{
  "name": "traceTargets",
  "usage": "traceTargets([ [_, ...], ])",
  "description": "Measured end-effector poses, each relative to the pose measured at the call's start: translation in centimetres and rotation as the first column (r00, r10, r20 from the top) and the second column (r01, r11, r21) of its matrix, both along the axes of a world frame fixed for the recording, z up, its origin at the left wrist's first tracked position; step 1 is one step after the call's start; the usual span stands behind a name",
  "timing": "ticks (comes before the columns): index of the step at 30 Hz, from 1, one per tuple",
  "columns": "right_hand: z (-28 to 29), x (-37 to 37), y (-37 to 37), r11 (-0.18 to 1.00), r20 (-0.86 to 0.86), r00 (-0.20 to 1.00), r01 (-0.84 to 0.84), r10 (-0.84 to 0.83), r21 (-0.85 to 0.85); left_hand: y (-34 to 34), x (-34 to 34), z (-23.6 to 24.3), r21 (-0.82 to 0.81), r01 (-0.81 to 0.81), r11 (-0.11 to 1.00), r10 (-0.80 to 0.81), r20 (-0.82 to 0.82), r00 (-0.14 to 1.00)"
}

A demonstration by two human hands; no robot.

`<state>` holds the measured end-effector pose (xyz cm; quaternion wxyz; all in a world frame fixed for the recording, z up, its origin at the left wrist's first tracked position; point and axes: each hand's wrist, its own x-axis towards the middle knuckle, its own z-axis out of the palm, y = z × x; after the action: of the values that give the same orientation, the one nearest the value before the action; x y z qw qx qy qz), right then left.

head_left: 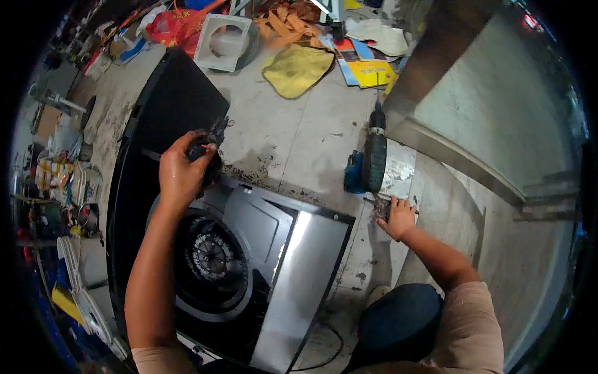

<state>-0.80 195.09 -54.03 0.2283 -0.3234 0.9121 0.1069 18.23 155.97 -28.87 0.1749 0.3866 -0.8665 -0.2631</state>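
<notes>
A large black and silver appliance (pixel 311 249), much like a range hood, lies on the floor. Inside its round opening is a fan wheel (pixel 212 254) with pale residue on its vanes. My left hand (pixel 180 168) is closed round a dark, grimy part (pixel 215 140) of unclear kind, above the appliance's far edge. Beyond the appliance on the right, my right hand (pixel 400 218) has its fingers and thumb around a dirty brownish clump (pixel 381 209), low over the floor. Just past that hand is a cordless drill (pixel 374 156) with a long bit pointing away.
A tall black panel (pixel 168 100) rises at the appliance's left. Further off are a white square duct fitting (pixel 223 43), a yellow cloth (pixel 298 70), booklets (pixel 374 71) and a red bag (pixel 171 28). A glass panel (pixel 492 106) stands at right. Dark debris dots the floor.
</notes>
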Motion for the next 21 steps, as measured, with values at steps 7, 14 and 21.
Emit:
traceTargets([
  [7, 7.7, -3.6, -2.0, 0.922, 0.517, 0.822, -0.359, 0.239, 0.144, 0.5, -2.4, -2.9, -0.076, -0.124, 0.989, 0.129, 0.069, 0.989],
  [14, 18.8, -11.3, -22.4, 0.595, 0.21, 0.757, -0.277, 0.619, -0.755, 1.6, -3.3, -3.8, -0.381, 0.038, 0.924, 0.017, 0.141, 0.99],
  [21, 1.5, -12.8, -38.8, 0.87, 0.042, 0.92, -0.354, 0.391, -0.345, 1.2, -3.7, -3.7, -0.34, 0.033, 0.94, 0.014, 0.135, 0.991],
])
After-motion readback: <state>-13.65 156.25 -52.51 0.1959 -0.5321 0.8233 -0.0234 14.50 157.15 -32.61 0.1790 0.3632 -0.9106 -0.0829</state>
